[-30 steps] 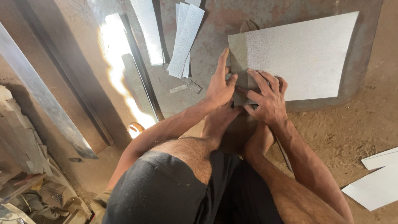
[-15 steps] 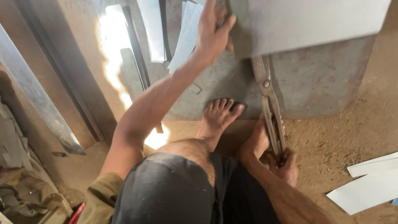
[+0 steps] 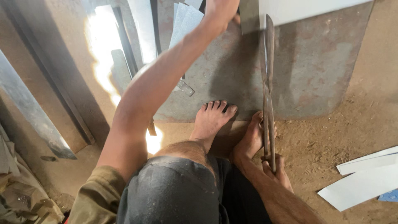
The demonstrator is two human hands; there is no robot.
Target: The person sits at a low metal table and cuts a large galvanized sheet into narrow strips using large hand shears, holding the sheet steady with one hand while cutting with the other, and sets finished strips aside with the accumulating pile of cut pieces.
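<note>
On the dirt floor, right hand (image 3: 277, 174) clasps long rusty shears (image 3: 268, 91); left hand (image 3: 220, 10) pinches pale sheet (image 3: 306, 9).

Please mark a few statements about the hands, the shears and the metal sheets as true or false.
1. The right hand has its grip on the long metal shears. True.
2. The left hand rests on the dirt floor. False: it is raised to the pale metal sheet at the top.
3. The person wears shoes. False: both feet are bare.
4. Cut pale strips lie on the ground at right. True.
</note>
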